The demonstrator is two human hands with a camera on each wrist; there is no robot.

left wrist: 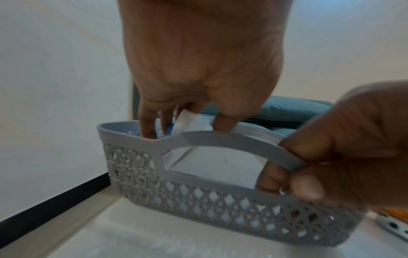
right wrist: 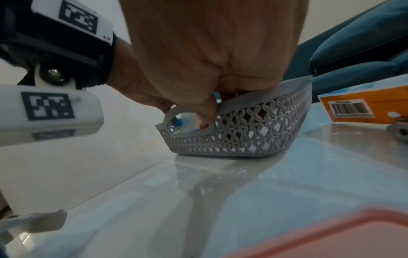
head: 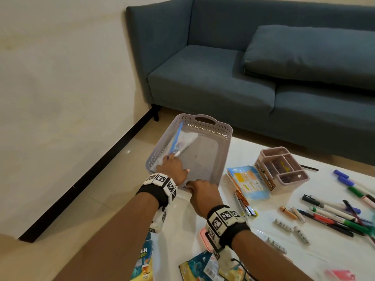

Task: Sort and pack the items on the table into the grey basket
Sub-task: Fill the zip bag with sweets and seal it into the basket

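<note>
The grey lattice basket (head: 225,136) (left wrist: 220,200) (right wrist: 253,136) stands at the white table's far left corner. Inside it, along the left wall, lies a clear zip pouch with a blue strip (head: 182,138) (left wrist: 192,122) (right wrist: 183,125). My left hand (head: 176,163) (left wrist: 185,127) reaches down into the basket's near left corner, and the pouch's near end sits between its fingers and thumb. My right hand (head: 194,185) (right wrist: 198,115) (left wrist: 298,174) grips the basket's near handle, fingers curled through the opening.
Right of the basket lie a wipes pack (head: 248,183), a stapler (head: 244,203) and a pink desk organiser (head: 284,169). Markers and pens (head: 345,209) and batteries (head: 292,230) are scattered further right. Snack packets (head: 203,264) and a pink-lidded box (head: 203,238) lie near me. A blue sofa (head: 263,67) stands behind.
</note>
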